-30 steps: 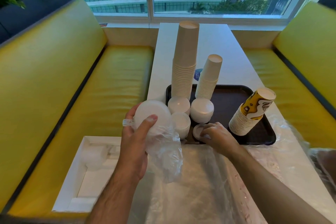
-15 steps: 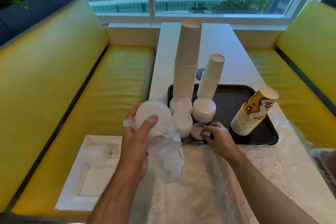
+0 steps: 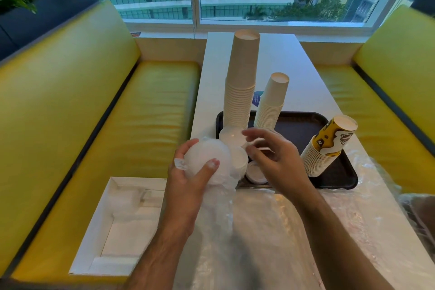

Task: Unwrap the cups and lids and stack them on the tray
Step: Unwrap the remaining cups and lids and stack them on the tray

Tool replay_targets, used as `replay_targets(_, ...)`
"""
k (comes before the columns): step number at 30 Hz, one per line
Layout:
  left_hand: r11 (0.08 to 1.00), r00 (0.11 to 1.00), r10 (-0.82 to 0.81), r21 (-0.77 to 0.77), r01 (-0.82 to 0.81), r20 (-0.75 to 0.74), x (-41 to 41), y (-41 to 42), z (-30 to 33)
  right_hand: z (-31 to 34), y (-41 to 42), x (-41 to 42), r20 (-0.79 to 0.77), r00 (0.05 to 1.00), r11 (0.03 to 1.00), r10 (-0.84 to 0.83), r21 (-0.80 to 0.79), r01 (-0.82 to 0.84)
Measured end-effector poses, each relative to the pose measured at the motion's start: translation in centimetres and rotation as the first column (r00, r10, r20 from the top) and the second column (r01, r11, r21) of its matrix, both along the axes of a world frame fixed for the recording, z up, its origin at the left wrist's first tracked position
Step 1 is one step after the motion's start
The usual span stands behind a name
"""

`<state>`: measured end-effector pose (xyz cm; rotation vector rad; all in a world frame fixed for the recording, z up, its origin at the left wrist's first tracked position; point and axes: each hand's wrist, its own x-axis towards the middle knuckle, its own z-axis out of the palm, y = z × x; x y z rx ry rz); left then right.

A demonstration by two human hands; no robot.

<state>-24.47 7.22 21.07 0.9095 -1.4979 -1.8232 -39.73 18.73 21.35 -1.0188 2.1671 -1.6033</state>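
My left hand point(image 3: 188, 183) grips a stack of white lids point(image 3: 204, 160) still in its clear plastic wrap, held over the table's near left edge. My right hand point(image 3: 273, 155) hovers just right of it, fingers loosely spread, holding nothing. Behind the hands lies a dark tray point(image 3: 303, 129). On it stand a tall stack of plain paper cups point(image 3: 242, 85), a shorter stack point(image 3: 270, 103), a leaning stack of yellow printed cups point(image 3: 327, 148), white lid stacks point(image 3: 231, 136) and a small lid point(image 3: 255, 173) at the tray's near edge.
Loose clear plastic wrap point(image 3: 270, 231) covers the near part of the white table point(image 3: 277, 59). A white open box point(image 3: 117, 223) sits on the yellow bench point(image 3: 141, 113) at left. Another yellow bench point(image 3: 376, 92) is on the right, a window behind.
My right hand has left the small lid on the tray's near edge and risen toward the wrapped lids. My left hand has kept its grip on the wrapped stack.
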Motion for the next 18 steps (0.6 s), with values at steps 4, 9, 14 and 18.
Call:
replay_targets(4, 0.996, 0.998, -0.049, -0.070, 0.052, 0.042, 0.1, 0.2, 0.1, 3.0, -0.1, 2.5, -0.058, 0.971, 0.971, 0.233, 0.075, -0.228)
replay_targets(9, 0.995, 0.996, -0.080, -0.059, 0.082, 0.036, 0.3, 0.1, 0.5, 3.7, -0.2, 2.9, -0.088, 0.977, 0.980, 0.194, 0.064, -0.188)
replay_targets(14, 0.988, 0.989, -0.133, 0.063, 0.137, -0.064, 0.7, -0.1, 1.1, 4.1, -0.1, 2.9, -0.085, 0.980, 0.983, 0.180, 0.049, -0.176)
replay_targets(18, 0.982, 0.984, -0.142, 0.113, 0.154, -0.106, 1.0, -0.1, 1.7, 4.4, -0.2, 3.1, -0.079, 0.982, 0.985, 0.169, 0.035, -0.167)
